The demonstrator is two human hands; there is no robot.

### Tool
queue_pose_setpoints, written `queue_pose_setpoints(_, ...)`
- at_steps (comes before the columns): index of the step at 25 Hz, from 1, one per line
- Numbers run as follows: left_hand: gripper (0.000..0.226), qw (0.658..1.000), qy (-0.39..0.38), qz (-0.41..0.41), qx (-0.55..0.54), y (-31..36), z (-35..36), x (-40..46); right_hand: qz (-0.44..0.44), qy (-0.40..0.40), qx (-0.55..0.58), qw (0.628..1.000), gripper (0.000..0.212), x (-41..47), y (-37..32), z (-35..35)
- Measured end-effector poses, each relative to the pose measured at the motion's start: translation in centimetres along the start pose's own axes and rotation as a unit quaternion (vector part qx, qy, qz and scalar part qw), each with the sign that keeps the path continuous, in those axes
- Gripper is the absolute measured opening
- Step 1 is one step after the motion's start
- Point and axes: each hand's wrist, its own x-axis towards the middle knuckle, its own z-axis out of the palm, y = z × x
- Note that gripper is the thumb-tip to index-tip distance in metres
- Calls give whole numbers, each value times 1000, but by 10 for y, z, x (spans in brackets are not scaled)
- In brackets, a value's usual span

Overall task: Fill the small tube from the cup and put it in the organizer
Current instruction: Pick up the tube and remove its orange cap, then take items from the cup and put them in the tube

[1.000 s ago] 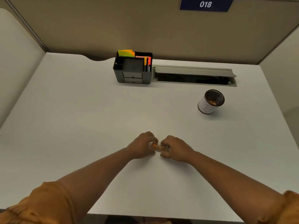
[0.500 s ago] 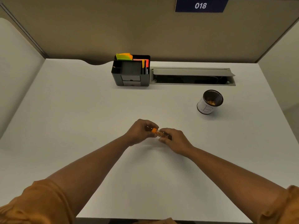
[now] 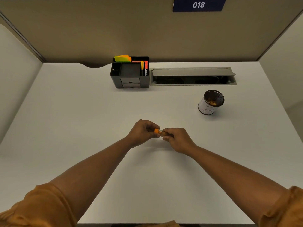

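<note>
1. At the centre of the desk (image 3: 82, 120), raised a little off its surface, one small tube (image 3: 161, 132) lies roughly level between two hands, its orange cap (image 3: 156, 131) pointing toward 9 o'clock.
2. Left hand (image 3: 143, 132) has its fingers curled round the cap end, thumb and fingertips pinching the orange cap.
3. Right hand (image 3: 177, 139) closes its fingers over the tube's body at the 3 o'clock side; only a short clear stretch shows between the two hands.
4. Most of the tube is covered by the right fingers, so what is inside it cannot be made out, nor whether the cap is fully seated.
5. Two bare forearms reach in from 7 and 5 o'clock, with two orange sleeves (image 3: 37, 208) cut off by the lower corners.
6. Toward 2 o'clock from the hands, well apart, stands one mesh cup (image 3: 210, 103) with a white wrap; small orange-brown bits lie in its bottom, too small to name.
7. At 12 o'clock, near the back edge, sits one black organizer (image 3: 130, 77) with several compartments, holding coloured sticky notes and pens; its front shows two small drawers.
8. Just beside it at 3 o'clock lies one open cable tray (image 3: 193, 77).
9. On the partition beyond, one blue sign (image 3: 199, 4) reads 018, its top cut off.
</note>
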Motion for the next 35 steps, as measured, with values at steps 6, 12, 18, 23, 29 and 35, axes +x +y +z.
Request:
queue_pose_setpoints(6, 26, 1000, 16, -6, -16, 2, -3, 5, 32, 17, 2, 999, 17, 1, 3, -2)
queue_pose_setpoints(12, 20, 985, 80, -31, 149, -6, 15, 15, 82, 63, 56, 993, 14, -4, 17, -10)
queue_pose_setpoints(18, 4, 955, 33, 16, 295, -10, 45, 30, 120, 158, 117, 973, 25, 0, 29, -34)
queue_pose_setpoints(23, 4, 944, 15, 25, 328, 2, 69, 49, 134, 340, 113, 924, 35, 10, 41, -90)
queue_pose_setpoints(29, 14, 933, -17, 16, 360, 23, 87, 73, 154, 431, 76, 886, 11, 19, 63, -140)
queue_pose_setpoints(35, 13, 924, -45, -3, 381, 34, 92, 85, 159, 427, 20, 890, 24, 28, 73, -155)
